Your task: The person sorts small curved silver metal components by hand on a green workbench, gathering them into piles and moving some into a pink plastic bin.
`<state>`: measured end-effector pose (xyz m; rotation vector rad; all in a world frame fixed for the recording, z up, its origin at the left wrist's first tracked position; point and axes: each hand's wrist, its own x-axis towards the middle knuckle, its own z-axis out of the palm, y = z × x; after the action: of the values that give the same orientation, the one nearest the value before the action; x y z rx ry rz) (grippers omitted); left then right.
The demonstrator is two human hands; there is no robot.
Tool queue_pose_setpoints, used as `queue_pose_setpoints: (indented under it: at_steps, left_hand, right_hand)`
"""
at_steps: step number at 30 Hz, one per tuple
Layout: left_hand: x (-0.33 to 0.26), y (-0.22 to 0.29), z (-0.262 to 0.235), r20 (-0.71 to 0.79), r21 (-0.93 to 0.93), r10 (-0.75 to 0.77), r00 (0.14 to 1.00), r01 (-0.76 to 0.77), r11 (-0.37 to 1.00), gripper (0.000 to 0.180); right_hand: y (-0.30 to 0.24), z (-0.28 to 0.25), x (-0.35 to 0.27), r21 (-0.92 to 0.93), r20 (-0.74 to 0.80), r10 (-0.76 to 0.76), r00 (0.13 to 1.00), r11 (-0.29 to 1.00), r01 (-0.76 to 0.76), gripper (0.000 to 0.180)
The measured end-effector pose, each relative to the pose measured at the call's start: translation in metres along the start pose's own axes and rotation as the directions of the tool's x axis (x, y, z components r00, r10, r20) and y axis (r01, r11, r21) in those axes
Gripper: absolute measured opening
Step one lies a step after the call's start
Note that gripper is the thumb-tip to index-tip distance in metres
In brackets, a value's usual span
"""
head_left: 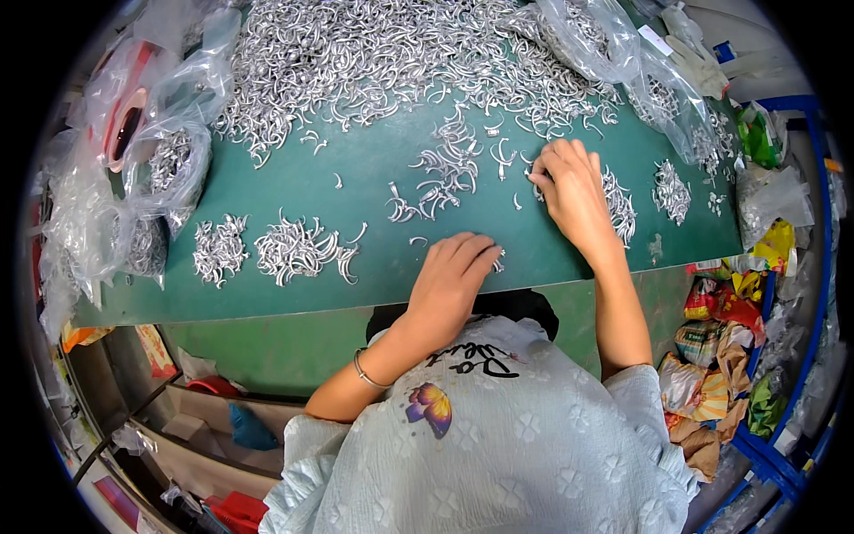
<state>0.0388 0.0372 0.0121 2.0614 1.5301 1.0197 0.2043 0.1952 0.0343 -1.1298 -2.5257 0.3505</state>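
Note:
My left hand (pixel 452 278) rests palm down near the front edge of the green table, fingers together and curled under. A few small curved silver metal pieces (pixel 499 262) peek out beside its fingertips; whatever is under the fingers is hidden. Farther up and to the right, my right hand (pixel 569 189) is bent closed, thumb toward the fingertips, low over the table. What it pinches, if anything, is too small to make out. Just left of it lie some loose curved pieces (pixel 503 160). A small pile (pixel 618 209) sits against its right side.
A large heap of silver pieces (pixel 356 53) covers the far side of the table (pixel 294 191). Smaller piles (pixel 298 252) lie at left, centre and right (pixel 671 193). Clear plastic bags (pixel 182 169) of pieces stand at both sides. Shelves with colourful packets (pixel 698 383) are at right.

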Motion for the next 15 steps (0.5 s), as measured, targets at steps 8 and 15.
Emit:
queue_pose_setpoints:
  at_steps: [8, 15]
  left_hand:
    - [-0.005, 0.006, -0.001, -0.102, -0.082, -0.183, 0.978, 0.175, 0.981, 0.054]
    - [-0.001, 0.015, -0.009, -0.025, 0.031, -0.129, 0.991, 0.130, 0.991, 0.050]
  right_hand:
    - [-0.047, -0.002, -0.038, 0.175, 0.170, -0.175, 0.970, 0.974, 0.145, 0.008]
    - [-0.030, -0.012, -0.011, 0.369, -0.032, 0.074, 0.997, 0.928, -0.057, 0.012]
